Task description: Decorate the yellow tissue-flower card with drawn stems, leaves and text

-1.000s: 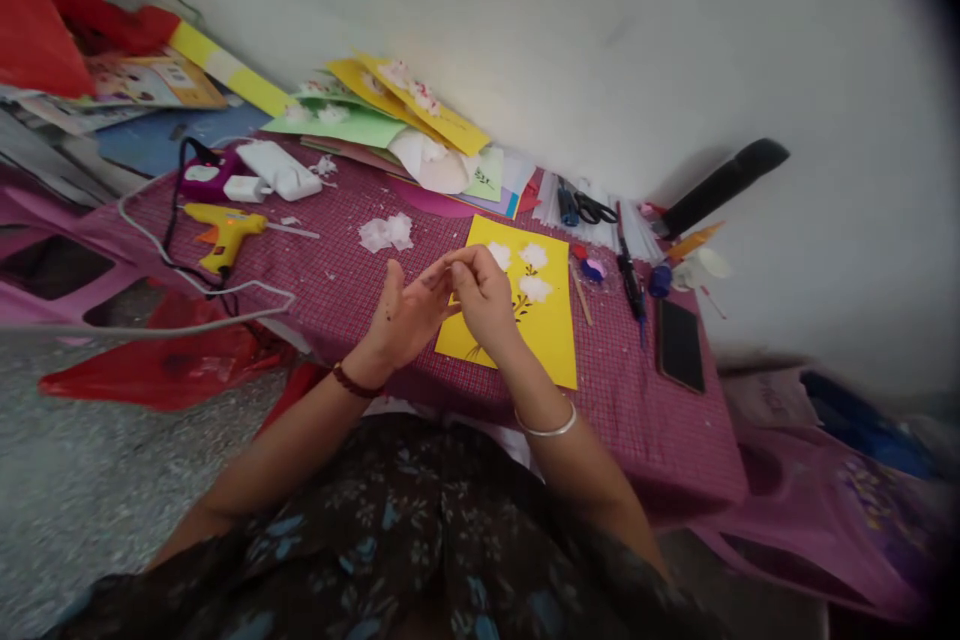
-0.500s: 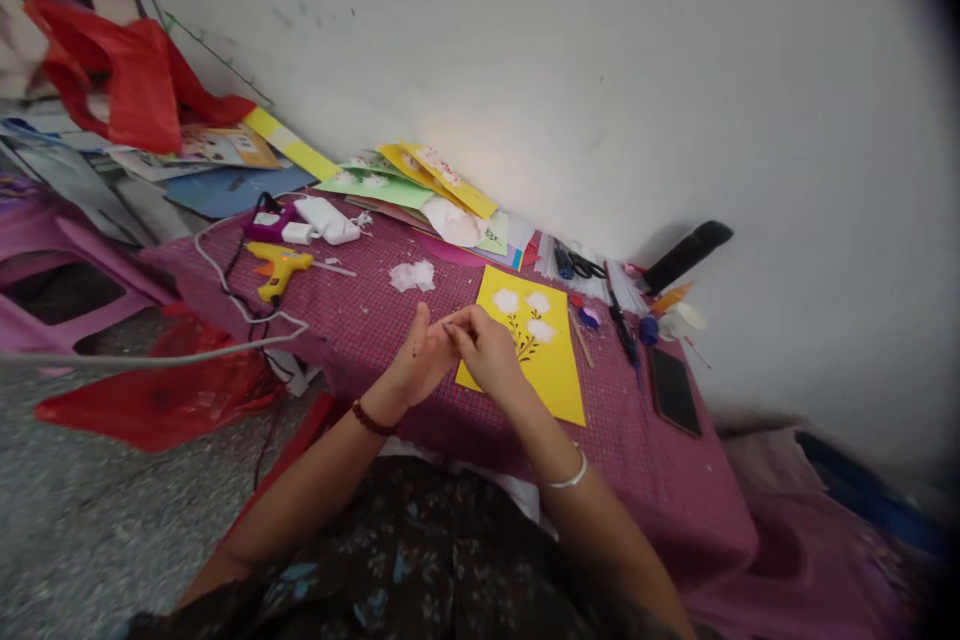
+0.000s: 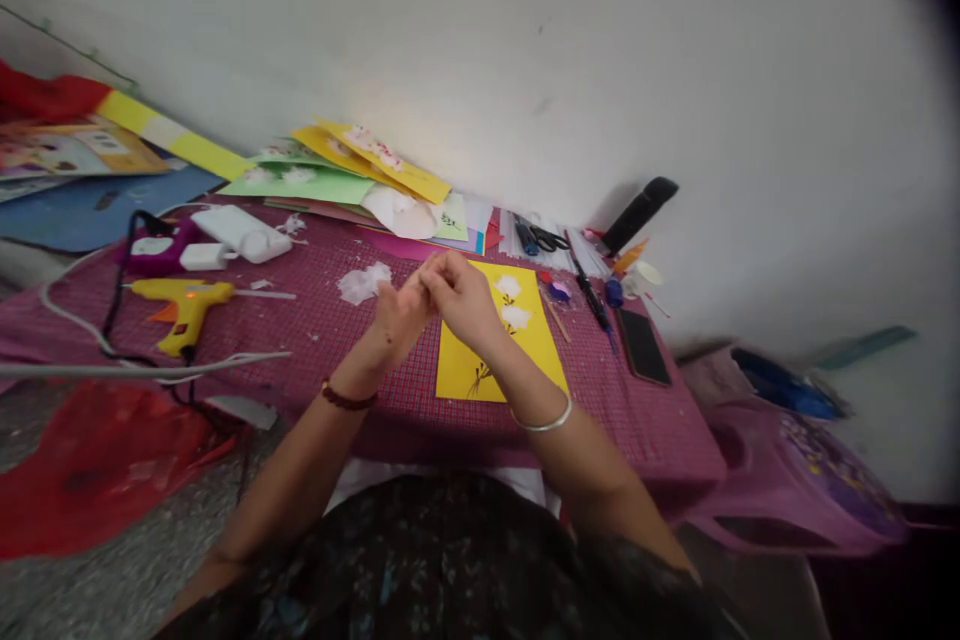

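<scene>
My left hand is open, palm turned up, over the near middle of the table. My right hand meets it, thumb and fingertips pinched together at the left fingers; anything between them is too small to make out. Both hands are above the left edge of a yellow card, which bears white fluffy flowers and dark drawn stems. Thin white tissue pieces lie on the checked cloth to the left of my hands.
A yellow glue gun, white adapter and cables are at left. Behind are stacked cards. Scissors, a black pen and a phone lie at right, on the red checked tablecloth.
The view has shifted right, so the table things appear further left. My hands, still together, now cover the upper left of the yellow card and hide one flower.
</scene>
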A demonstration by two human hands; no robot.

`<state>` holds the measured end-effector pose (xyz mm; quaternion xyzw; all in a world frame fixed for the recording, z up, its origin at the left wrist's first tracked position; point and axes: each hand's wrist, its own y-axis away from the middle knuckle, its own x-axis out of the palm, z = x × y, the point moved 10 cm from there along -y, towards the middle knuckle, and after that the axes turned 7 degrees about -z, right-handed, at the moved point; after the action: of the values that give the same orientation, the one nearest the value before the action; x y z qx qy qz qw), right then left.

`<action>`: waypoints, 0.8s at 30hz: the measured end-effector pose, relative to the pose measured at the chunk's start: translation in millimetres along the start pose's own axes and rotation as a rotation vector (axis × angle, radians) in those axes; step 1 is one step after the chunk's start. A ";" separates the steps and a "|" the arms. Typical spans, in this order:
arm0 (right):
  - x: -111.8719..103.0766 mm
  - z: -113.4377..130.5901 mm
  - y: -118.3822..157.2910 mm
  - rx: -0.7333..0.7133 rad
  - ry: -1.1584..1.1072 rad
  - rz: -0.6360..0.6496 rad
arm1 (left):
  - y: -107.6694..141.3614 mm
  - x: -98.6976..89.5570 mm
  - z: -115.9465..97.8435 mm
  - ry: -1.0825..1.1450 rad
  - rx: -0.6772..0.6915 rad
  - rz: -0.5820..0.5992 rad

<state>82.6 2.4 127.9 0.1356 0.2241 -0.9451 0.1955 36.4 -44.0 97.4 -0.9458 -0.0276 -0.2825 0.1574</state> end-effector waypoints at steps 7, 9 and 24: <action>33.4 20.5 6.6 -0.072 0.067 0.165 | -0.1 -29.2 -7.4 0.137 -0.062 -0.047; 35.3 16.6 4.9 -0.086 0.199 0.108 | -1.2 -40.3 -7.2 0.126 -0.052 -0.096; 47.4 9.2 39.9 -0.067 0.252 0.154 | -1.9 -64.9 41.4 0.221 -0.213 -0.393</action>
<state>56.1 -49.5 104.8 0.2632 0.2672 -0.8948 0.2424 3.5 -26.8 29.9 -0.8968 -0.1639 -0.4109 0.0010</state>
